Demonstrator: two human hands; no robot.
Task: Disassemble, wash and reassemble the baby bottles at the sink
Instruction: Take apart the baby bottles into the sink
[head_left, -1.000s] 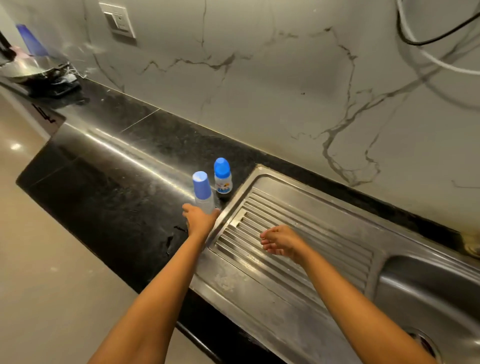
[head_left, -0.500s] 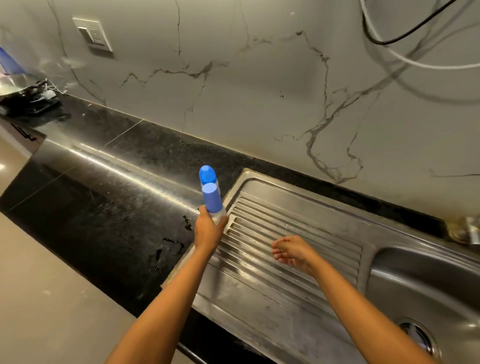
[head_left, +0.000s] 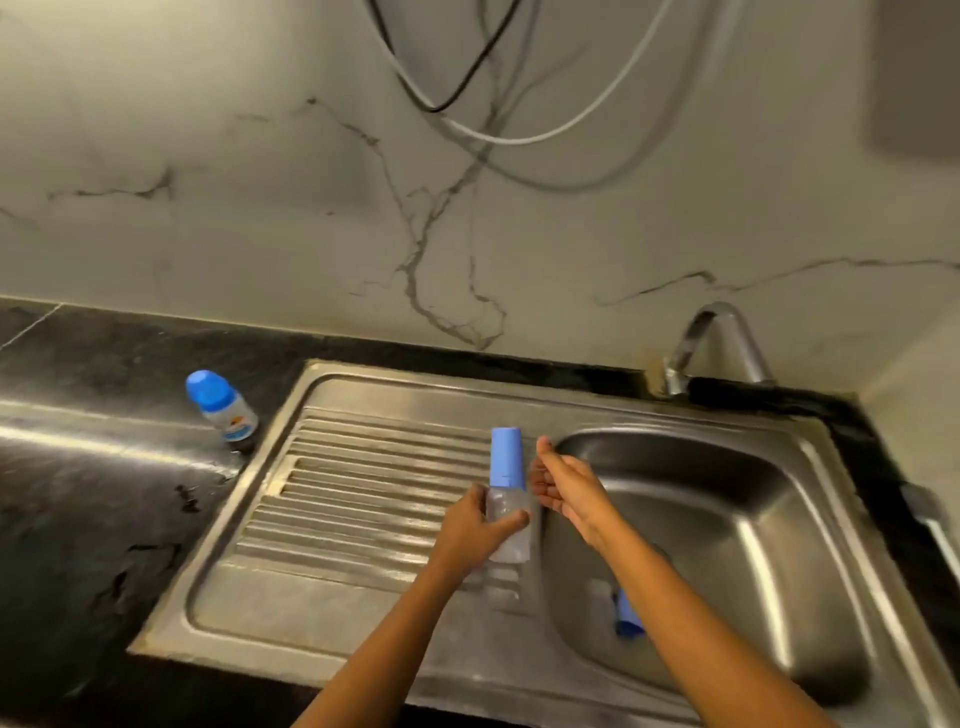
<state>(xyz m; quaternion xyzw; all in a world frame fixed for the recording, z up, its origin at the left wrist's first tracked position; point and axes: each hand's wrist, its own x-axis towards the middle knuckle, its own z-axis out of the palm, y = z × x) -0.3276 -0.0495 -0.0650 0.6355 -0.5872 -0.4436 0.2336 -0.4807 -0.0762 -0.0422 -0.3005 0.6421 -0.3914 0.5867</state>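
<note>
My left hand (head_left: 475, 530) grips a clear baby bottle (head_left: 510, 512) with a tall light-blue cap, upright over the right end of the drainboard. My right hand (head_left: 566, 486) is open just right of the cap, fingers stretched toward it, apart from it by a small gap. A second, shorter baby bottle (head_left: 223, 408) with a darker blue cap stands on the black counter beside the sink's left rim. A blue item (head_left: 628, 618) lies in the basin, partly hidden by my right forearm.
The steel sink (head_left: 332, 613) has a ribbed drainboard on the left and a deep basin on the right. A curved tap (head_left: 711, 343) rises at the back right corner. Cables hang on the marble wall above. Black counter (head_left: 93, 499) stretches left.
My left hand lifted the tall-capped bottle off the counter and carried it right to the basin's edge. My right hand rose from the drainboard toward the cap. The view swung right.
</note>
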